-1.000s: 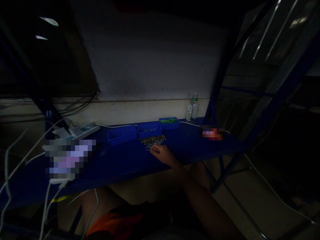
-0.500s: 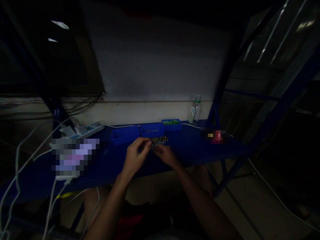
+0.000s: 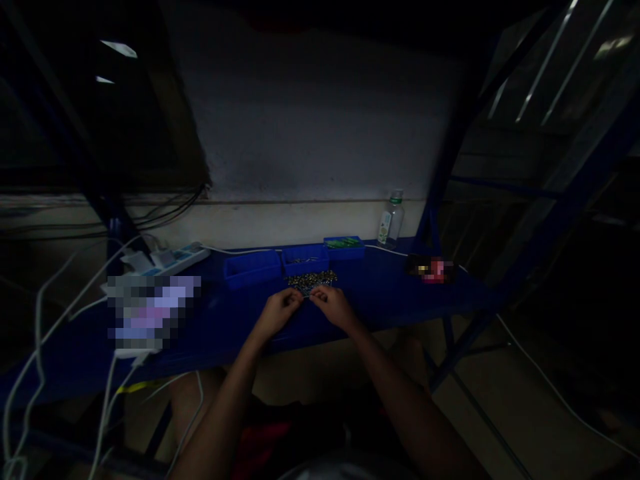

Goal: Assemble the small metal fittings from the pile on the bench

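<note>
A thin pin point(image 3: 307, 297) is pinched in the right hand's point(image 3: 334, 305) grip, low over the worktop point(image 3: 370, 297), just this side of the heap point(image 3: 314, 278) of small metal parts. Its other end is turned toward the left hand point(image 3: 281, 312); the fingertips there are drawn together, but whether the pin is gripped by them cannot be told. The hands are brought close, presumably because so slight a piece is best steadied from both sides. The heap is kept within finger reach. The left bin point(image 3: 253, 269), middle bin point(image 3: 306, 260) and right bin point(image 3: 345, 249) are lined up behind, apparently leaving elbow room.
</note>
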`<act>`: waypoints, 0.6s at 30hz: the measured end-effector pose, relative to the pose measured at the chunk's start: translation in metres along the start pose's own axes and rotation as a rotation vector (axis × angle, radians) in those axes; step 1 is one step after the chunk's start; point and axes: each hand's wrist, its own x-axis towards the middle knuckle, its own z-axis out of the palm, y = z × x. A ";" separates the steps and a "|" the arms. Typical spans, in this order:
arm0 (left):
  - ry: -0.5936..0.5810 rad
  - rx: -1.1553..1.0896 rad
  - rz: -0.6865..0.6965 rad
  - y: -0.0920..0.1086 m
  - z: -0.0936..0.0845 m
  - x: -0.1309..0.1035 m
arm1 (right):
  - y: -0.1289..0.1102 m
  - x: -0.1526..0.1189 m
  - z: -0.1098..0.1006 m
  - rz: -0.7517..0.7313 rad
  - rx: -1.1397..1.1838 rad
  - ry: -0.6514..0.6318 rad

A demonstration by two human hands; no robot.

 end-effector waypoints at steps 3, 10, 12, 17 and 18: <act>0.005 -0.008 0.014 0.000 0.000 0.000 | -0.001 0.001 0.000 -0.030 -0.054 -0.002; -0.039 -0.061 0.027 0.002 0.000 -0.001 | -0.001 0.000 0.001 -0.075 -0.177 -0.129; -0.047 -0.053 0.011 0.002 0.001 0.000 | -0.002 -0.001 0.000 -0.067 -0.163 -0.138; 0.043 -0.089 0.031 0.006 0.001 -0.001 | -0.004 -0.002 0.000 0.001 -0.055 -0.114; 0.059 -0.101 0.030 0.007 0.001 -0.001 | -0.004 -0.002 -0.001 0.013 -0.022 -0.094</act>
